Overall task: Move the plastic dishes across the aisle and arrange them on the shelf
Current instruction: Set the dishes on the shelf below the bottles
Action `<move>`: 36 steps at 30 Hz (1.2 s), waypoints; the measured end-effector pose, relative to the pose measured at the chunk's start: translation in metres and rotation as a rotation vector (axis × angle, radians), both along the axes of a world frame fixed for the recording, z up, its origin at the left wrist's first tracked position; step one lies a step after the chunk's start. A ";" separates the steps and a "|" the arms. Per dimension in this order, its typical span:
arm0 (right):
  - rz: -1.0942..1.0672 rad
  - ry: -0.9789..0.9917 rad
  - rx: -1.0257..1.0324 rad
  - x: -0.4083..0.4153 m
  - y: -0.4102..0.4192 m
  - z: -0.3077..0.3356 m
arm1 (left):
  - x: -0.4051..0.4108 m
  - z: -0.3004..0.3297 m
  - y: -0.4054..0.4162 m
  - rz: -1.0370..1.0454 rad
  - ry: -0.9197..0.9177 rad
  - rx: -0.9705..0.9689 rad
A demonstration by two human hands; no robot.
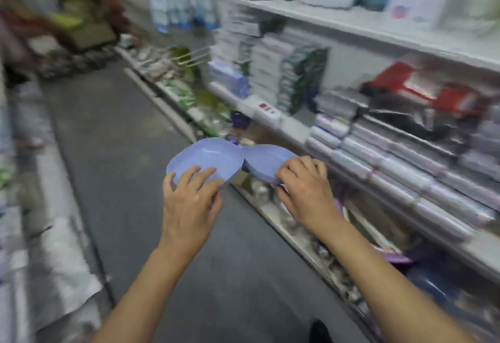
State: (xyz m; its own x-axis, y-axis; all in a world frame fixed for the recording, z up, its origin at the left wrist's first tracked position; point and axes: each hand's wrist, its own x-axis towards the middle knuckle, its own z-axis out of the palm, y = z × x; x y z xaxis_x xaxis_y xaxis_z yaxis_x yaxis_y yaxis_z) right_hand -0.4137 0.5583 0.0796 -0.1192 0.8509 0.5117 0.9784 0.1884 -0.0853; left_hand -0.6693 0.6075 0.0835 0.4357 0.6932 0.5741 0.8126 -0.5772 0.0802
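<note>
you've got a lilac dish (207,157) pinched in your left hand (190,197) and another (266,162) in your right (305,189), over the aisle (113,131). keep them level, rims apart, heading for the shelf (338,169).

Two plastic dishes (205,157) side by side over aisle floor (113,153); left hand (189,196) on left dish, right hand (305,188) on right dish (266,160); shelf (351,25) right of dishes.
</note>
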 end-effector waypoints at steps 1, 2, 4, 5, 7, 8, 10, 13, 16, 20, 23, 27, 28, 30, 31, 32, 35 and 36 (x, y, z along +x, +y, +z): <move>0.053 -0.014 0.007 -0.022 0.026 0.001 | -0.025 0.001 0.013 0.054 -0.008 -0.007; 0.106 -0.025 0.010 -0.043 0.052 0.001 | -0.048 0.001 0.026 0.108 -0.014 -0.016; 0.211 -0.033 0.008 -0.084 0.105 0.000 | -0.091 0.002 0.054 0.220 -0.021 -0.038; 0.266 -0.031 0.015 -0.104 0.132 -0.002 | -0.111 0.003 0.069 0.272 -0.019 -0.049; 0.363 -0.001 0.052 -0.141 0.187 -0.006 | -0.149 0.003 0.100 0.362 -0.009 -0.072; 0.407 0.021 0.077 -0.159 0.214 -0.008 | -0.165 0.004 0.117 0.401 -0.003 -0.084; 0.503 0.049 0.113 -0.195 0.270 -0.011 | -0.196 0.006 0.150 0.494 0.020 -0.102; 0.639 0.089 0.120 -0.247 0.348 -0.006 | -0.239 0.014 0.194 0.655 0.056 -0.123; 0.788 0.103 0.135 -0.299 0.417 0.005 | -0.278 0.027 0.226 0.800 0.047 -0.144; 0.952 0.092 0.120 -0.373 0.490 0.018 | -0.323 0.032 0.248 0.992 -0.015 -0.154; 1.060 0.096 0.117 -0.427 0.530 0.025 | -0.360 0.025 0.262 1.104 -0.044 -0.158; 1.145 0.081 0.102 -0.493 0.580 0.019 | -0.416 0.006 0.295 1.220 -0.121 -0.192; 1.164 0.075 0.102 -0.512 0.595 0.015 | -0.431 0.000 0.306 1.244 -0.131 -0.189; 1.203 0.059 0.101 -0.552 0.625 0.008 | -0.467 -0.012 0.329 1.282 -0.149 -0.187; 1.218 0.044 0.098 -0.574 0.640 0.004 | -0.486 -0.018 0.341 1.297 -0.156 -0.183; 1.232 0.028 0.093 -0.596 0.653 0.000 | -0.507 -0.025 0.353 1.308 -0.165 -0.177; 1.276 -0.009 0.065 -0.666 0.691 -0.009 | -0.568 -0.037 0.387 1.340 -0.192 -0.191; 1.291 -0.023 0.060 -0.689 0.703 -0.010 | -0.587 -0.038 0.397 1.351 -0.190 -0.196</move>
State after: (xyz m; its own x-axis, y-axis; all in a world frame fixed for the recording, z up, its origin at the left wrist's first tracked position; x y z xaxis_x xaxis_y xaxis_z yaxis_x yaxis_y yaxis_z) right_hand -1.1030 1.2616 0.0697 -0.8420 0.0900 0.5319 0.0879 0.9957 -0.0294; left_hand -1.2564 1.0041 0.0457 -0.7078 0.5865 0.3937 0.6949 0.6781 0.2392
